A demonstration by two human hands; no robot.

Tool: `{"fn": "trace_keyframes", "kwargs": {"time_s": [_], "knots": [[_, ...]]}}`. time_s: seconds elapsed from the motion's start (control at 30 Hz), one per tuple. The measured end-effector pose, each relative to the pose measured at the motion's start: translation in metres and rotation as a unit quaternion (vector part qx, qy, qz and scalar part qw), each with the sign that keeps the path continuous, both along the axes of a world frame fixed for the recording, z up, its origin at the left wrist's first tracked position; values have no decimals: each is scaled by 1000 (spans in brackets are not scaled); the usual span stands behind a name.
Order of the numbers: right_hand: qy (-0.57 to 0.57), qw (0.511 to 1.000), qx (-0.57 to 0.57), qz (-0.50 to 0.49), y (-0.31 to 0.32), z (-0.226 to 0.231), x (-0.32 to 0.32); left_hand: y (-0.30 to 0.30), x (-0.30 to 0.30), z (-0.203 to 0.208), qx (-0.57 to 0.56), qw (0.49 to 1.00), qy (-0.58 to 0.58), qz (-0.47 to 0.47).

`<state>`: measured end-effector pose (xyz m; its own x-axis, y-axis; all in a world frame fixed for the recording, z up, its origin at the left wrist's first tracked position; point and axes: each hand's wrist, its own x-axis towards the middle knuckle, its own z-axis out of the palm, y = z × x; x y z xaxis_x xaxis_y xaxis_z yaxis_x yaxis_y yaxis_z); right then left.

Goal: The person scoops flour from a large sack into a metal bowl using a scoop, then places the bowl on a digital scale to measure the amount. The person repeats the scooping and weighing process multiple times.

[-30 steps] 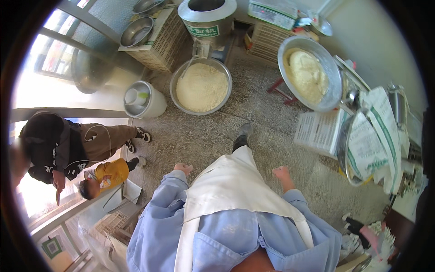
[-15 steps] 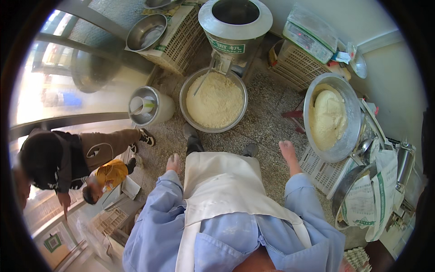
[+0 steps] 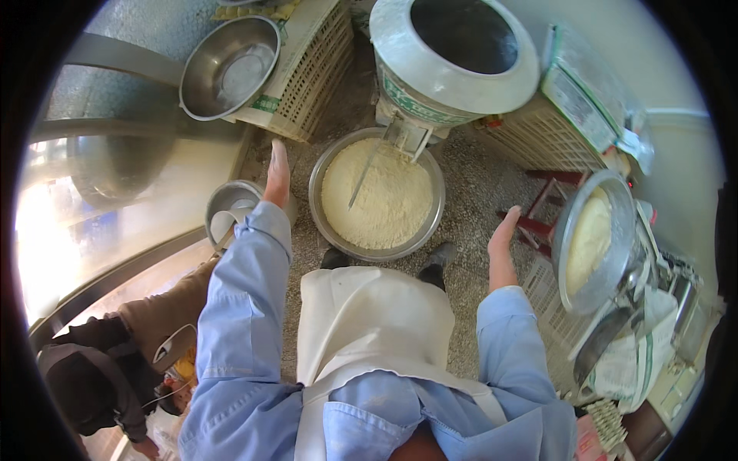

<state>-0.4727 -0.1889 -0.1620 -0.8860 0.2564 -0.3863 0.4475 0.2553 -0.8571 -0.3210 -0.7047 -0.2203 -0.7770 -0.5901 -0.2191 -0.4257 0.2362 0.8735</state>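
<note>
My left hand [image 3: 277, 175] is held out in front of me with its fingers straight, between the metal bucket [image 3: 244, 190] and a wide metal basin [image 3: 439, 201]. Pale flour [image 3: 377, 192] fills that basin, which sits on the floor under the chute of a large metal machine [image 3: 396, 34]. To the right, my right hand [image 3: 503, 246] is stretched forward, fingers extended, near a red stool [image 3: 538, 219]. Neither hand touches anything. Beyond the right hand a metal bowl [image 3: 619, 250] holds a smooth mass of dough [image 3: 590, 238].
A metal bowl [image 3: 246, 73] rests by a plastic crate [image 3: 315, 69] at the far left. Far right, a scale [image 3: 580, 100] stands on another crate. A person [image 3: 84, 369] is at the lower left, beside a smaller person partly hidden. A white sack [image 3: 634, 361] lies lower right.
Both hands have risen and reached forward, the left one farther. The machine and flour basin appear larger and nearer. The two people sit lower in the view.
</note>
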Motion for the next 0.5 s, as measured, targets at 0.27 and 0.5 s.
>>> {"fn": "trace_keyframes", "kwargs": {"time_s": [0.27, 0.5], "knots": [[29, 970, -115, -212, -77, -68, -98, 11, -141, -23, 255, 910, 125, 300], [-49, 984, -156, 65, -149, -147, -84, 99, -199, -99, 426, 901, 33, -71]]}}
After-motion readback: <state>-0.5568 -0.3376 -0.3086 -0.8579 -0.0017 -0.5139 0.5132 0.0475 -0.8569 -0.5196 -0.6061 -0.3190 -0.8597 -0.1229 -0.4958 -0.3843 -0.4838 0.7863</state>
